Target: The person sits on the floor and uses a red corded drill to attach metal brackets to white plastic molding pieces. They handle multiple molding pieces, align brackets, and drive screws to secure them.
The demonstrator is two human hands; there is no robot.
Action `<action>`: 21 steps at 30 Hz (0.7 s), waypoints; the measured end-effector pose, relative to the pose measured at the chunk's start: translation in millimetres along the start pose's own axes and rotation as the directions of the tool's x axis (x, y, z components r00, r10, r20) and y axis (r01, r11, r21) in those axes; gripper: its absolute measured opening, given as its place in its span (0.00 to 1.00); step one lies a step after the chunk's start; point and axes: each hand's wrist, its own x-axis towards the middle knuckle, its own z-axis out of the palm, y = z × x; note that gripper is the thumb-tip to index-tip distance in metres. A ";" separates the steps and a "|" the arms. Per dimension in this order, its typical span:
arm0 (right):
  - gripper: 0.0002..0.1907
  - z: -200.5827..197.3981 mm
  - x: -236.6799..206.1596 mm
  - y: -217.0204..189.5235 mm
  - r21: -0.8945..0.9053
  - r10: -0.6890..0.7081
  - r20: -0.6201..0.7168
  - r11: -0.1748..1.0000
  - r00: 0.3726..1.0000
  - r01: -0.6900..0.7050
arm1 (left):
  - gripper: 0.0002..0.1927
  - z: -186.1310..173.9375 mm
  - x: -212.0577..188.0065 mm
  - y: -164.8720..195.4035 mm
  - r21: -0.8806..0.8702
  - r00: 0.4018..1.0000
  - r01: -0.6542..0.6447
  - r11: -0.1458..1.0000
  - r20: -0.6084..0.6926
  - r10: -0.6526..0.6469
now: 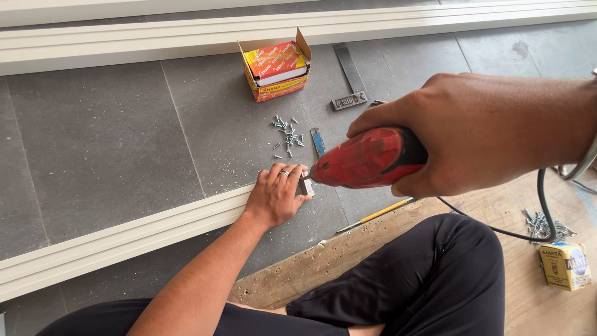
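My right hand (485, 134) grips a red power drill (367, 158), its nose pointing left at a small grey metal piece (306, 185) at the end of a long white profile (124, 233) lying on the grey tiled floor. My left hand (277, 193), with a ring on one finger, presses down on the profile's end and holds that metal piece against it. The drill's black cord (528, 233) trails right over my knee.
A pile of loose screws (287, 137) and an open orange-yellow box (277, 65) lie beyond the hands. A metal square (349, 81) and a blue-handled tool (318, 142) are nearby. A yellow pencil-like stick (373, 216), more screws (544, 225) and a small yellow box (564, 266) sit on a wooden board.
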 end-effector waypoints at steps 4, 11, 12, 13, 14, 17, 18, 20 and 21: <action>0.40 1.0 1.2 1.6 0.029 0.010 -0.005 1.000 1.000 -0.010 | 0.37 -1.1 -0.1 -0.1 -0.039 0.998 0.032 0.999 0.062 -0.030; 0.39 1.8 1.4 0.2 0.005 0.025 0.012 1.000 1.000 -0.025 | 0.37 -0.3 0.0 -1.4 -0.022 0.998 0.029 0.999 0.047 -0.028; 0.39 1.2 0.6 -0.2 0.008 0.015 0.012 1.000 1.000 -0.015 | 0.37 0.1 0.1 -1.6 -0.026 0.999 0.028 0.999 0.043 -0.027; 0.40 0.5 -0.5 -0.5 0.017 0.005 0.014 1.000 1.000 -0.005 | 0.37 0.6 0.5 -1.5 -0.022 0.999 0.028 0.999 0.048 -0.027; 0.40 -0.2 -1.0 -1.3 0.022 -0.008 0.012 1.000 1.000 0.008 | 0.37 0.9 0.8 -1.6 -0.016 0.998 0.028 0.999 0.052 -0.027; 0.39 -2.4 -2.2 -3.7 0.016 -0.023 0.015 1.000 1.000 0.023 | 0.37 1.5 1.2 -0.9 0.030 1.000 0.002 1.000 0.030 -0.003; 0.38 -2.9 -2.4 -4.3 0.003 -0.013 0.027 1.000 1.000 0.013 | 0.37 1.6 0.9 0.0 0.049 1.000 -0.012 0.999 0.017 0.011; 0.35 -3.6 -2.3 -5.1 -0.022 0.029 0.069 0.999 0.997 -0.027 | 0.37 1.5 0.9 1.0 0.021 0.999 -0.004 1.000 0.046 0.003; 0.34 -4.0 -2.4 -4.9 -0.019 0.034 0.077 0.999 0.996 -0.033 | 0.37 1.4 0.8 1.2 0.009 0.998 0.006 1.000 0.057 -0.006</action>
